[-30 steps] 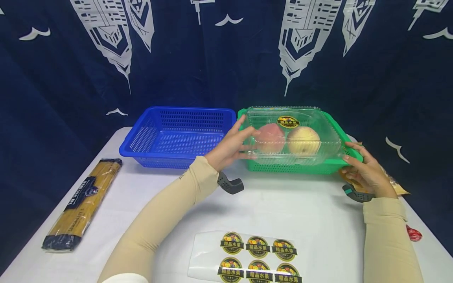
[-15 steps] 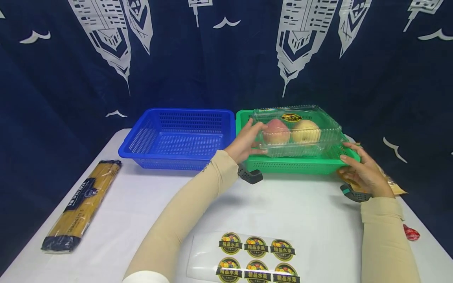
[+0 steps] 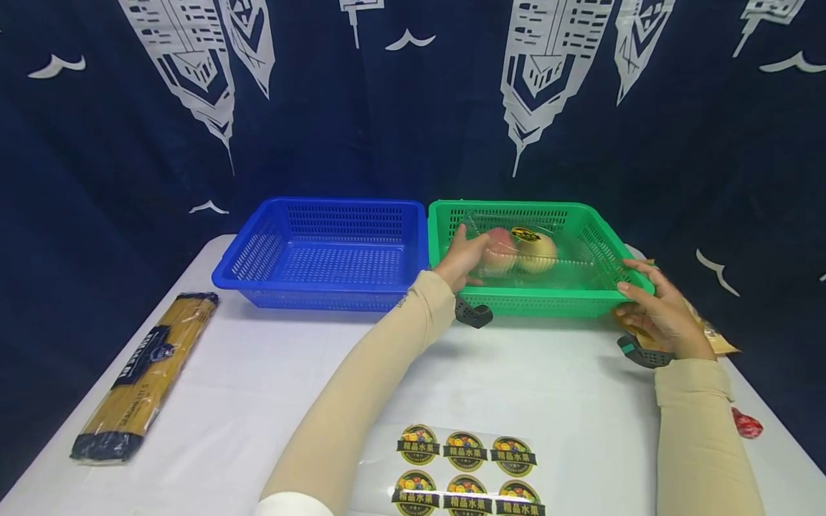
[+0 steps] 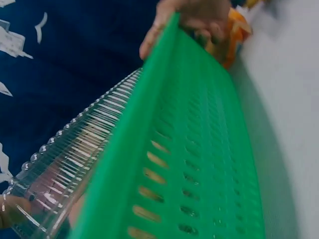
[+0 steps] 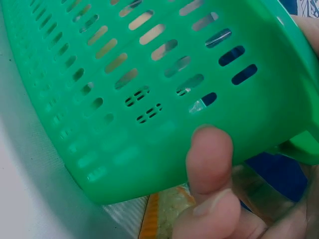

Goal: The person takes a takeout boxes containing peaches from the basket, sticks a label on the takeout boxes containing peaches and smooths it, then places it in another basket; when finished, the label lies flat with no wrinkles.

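My left hand point(image 3: 462, 259) grips the left end of a clear plastic fruit box point(image 3: 568, 247), down inside the green basket point(image 3: 535, 302). Through the box show a reddish fruit point(image 3: 500, 246) and a pale yellow one point(image 3: 538, 254); a round black-and-gold label point(image 3: 525, 234) is stuck on top. In the left wrist view the ribbed box side point(image 4: 79, 149) rises above the basket's rim. My right hand point(image 3: 667, 315) holds the basket's front right corner, thumb over the rim. From the right wrist view, its fingers point(image 5: 209, 159) lie against the outer wall.
Left of the green basket stands a blue basket point(image 3: 323, 297). A spaghetti pack point(image 3: 145, 380) lies at the table's left edge. A sticker sheet point(image 3: 381, 466) is near the front. Behind my right hand lies an orange-yellow packet point(image 3: 719, 340); a small red item point(image 3: 746, 423) sits at the right edge.
My left hand has moved right and carried the fruit box back and down, from above the green basket's rim into it. The right hand keeps its hold on the corner.
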A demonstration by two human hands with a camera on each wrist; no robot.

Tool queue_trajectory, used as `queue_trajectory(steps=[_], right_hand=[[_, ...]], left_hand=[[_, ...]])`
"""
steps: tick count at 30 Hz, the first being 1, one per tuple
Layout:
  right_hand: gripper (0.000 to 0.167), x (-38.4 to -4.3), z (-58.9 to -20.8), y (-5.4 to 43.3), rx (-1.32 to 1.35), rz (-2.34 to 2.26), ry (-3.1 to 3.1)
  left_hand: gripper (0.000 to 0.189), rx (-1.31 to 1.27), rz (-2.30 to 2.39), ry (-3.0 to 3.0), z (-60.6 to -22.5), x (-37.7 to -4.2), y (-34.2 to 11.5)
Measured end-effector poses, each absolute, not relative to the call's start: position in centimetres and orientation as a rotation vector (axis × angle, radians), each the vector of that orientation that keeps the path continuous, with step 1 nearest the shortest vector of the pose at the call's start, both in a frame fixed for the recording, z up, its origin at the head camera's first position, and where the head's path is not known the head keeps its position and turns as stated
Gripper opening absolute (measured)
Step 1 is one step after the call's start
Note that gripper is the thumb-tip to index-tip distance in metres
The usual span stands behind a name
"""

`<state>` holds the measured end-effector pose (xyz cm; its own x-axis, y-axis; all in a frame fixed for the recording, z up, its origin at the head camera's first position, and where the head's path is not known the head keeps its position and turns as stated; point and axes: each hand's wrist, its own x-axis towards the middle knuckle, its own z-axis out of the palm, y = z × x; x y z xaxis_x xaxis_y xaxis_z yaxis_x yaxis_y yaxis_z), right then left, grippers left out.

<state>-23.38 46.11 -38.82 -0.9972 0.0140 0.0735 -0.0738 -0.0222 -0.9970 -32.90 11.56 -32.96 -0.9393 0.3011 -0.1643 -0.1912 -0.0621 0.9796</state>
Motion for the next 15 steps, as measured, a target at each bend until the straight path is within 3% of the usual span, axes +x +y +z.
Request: queue_trajectory(steps=[15], right_hand=[[0.044, -23.35, -38.79, 45.96, 0.050, 2.208, -2.130]], left_hand=[[0.075, 0.095, 1.972, 2.012, -33.20, -33.26, 11.47]])
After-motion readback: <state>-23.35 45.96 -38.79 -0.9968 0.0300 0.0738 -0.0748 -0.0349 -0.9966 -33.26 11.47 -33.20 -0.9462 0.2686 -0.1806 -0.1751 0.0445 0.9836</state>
